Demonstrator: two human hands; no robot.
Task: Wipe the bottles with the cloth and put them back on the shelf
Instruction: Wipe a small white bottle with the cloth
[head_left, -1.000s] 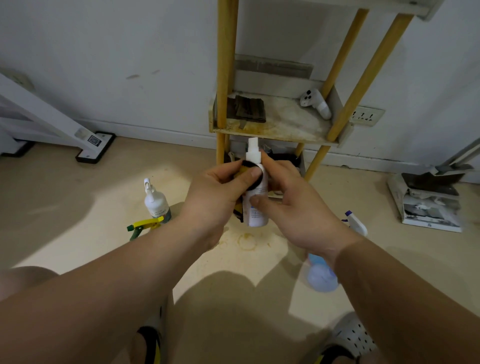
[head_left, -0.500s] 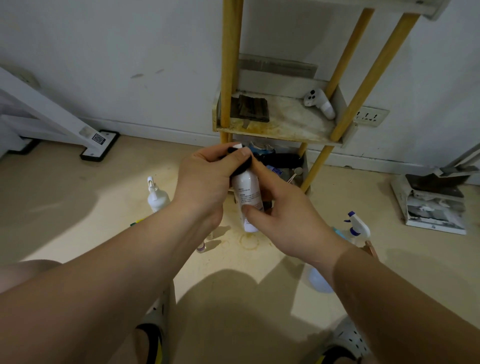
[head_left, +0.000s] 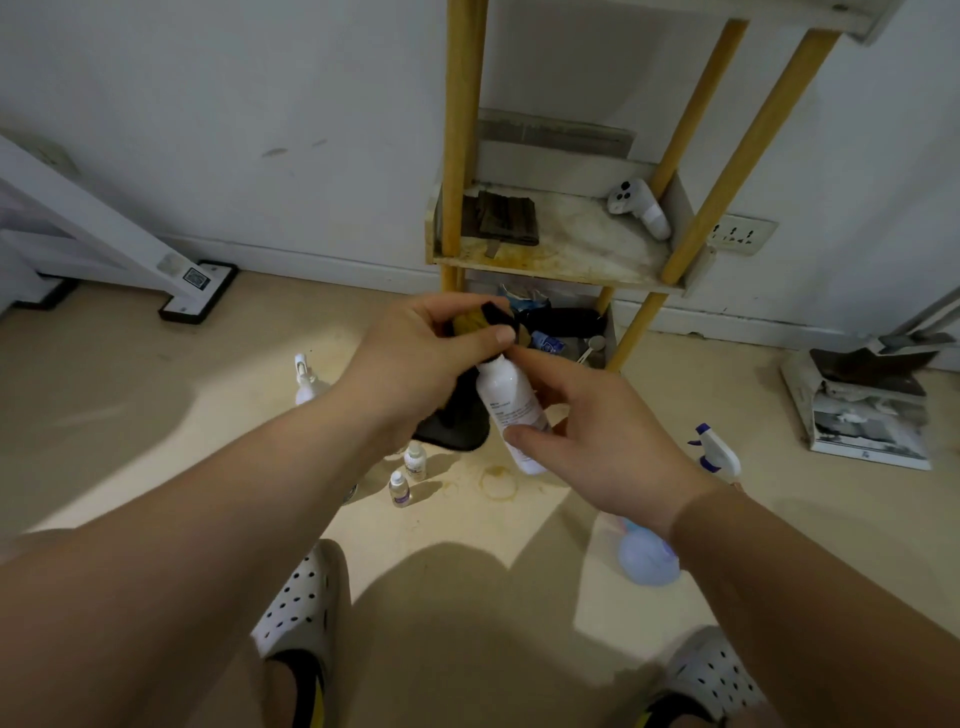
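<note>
Our left hand closes its grip on a black-and-yellow cloth, bunched over the cap of the white bottle. Our right hand grips the bottle's lower body, thumb in front. The bottle is held in the air, its top tilted toward 11 o'clock, with the wooden shelf at 12 o'clock beyond it. On the floor, two small dropper bottles stand at 7 o'clock from it and a blue spray bottle lies at 4 o'clock.

bottle top: hidden under cloth | label print: unreadable | blue sprayer: partly behind right forearm
</note>
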